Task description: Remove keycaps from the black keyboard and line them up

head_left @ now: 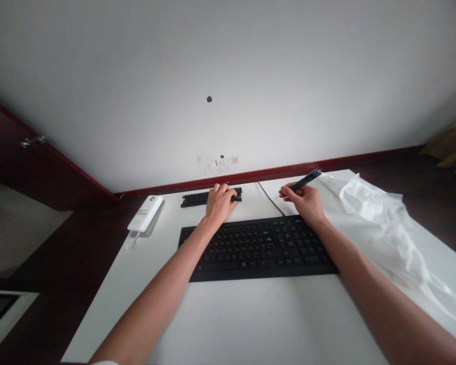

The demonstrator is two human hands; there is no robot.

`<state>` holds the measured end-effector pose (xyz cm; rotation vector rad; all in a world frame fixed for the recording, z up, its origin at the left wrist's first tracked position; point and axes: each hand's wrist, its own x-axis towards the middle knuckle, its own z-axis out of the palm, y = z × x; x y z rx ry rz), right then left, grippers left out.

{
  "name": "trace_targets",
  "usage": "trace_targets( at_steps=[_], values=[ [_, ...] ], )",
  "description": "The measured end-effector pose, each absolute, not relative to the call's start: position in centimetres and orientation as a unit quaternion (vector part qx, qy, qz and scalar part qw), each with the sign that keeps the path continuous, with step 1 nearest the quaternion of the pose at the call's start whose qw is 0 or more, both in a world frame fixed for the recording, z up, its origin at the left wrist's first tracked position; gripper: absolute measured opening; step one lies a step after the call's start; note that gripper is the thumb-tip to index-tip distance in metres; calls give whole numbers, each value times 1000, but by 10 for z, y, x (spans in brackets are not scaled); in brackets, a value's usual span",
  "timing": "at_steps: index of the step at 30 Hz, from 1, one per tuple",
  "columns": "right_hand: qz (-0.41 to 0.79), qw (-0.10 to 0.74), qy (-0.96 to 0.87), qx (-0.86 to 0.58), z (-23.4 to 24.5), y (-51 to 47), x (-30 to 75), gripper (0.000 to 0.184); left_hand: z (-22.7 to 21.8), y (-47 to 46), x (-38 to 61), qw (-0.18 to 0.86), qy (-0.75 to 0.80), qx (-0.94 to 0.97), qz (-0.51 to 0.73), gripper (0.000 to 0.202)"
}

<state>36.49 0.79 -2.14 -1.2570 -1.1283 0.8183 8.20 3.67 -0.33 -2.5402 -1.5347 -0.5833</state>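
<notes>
My left hand [219, 202] reaches over rows of small black keycaps [195, 199] that lie at the far side of the white table. Its fingers bend down at the right part of those rows, thumb and index finger apart, and the hand covers some of the caps. A black pen-like tool [306, 180] with a thin pale tip is gripped in my right hand [304, 199], tip pointing left and down. Between my forearms a black keyboard [247, 248] lies flat; my left forearm crosses over its left part. A few white marks show among its keys.
A white power bank [146, 213] with a short white cable lies at the table's left. Crumpled white plastic sheeting [380, 218] spreads along the right side. A black cable [268, 195] runs from the keyboard over the far table edge [254, 183]. Behind stands a wall with sockets [234, 159].
</notes>
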Motion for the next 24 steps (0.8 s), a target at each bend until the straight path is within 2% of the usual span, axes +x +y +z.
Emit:
trace_targets(
  at_steps=[6,24],
  values=[
    [351,588,-485,-544,-19,7,365,31,-2,37,86,51,-506,-840,-189,13],
    [355,583,-485,-547,-15,5,362,34,-1,37,87,59,-516,-835,-183,32]
  ],
)
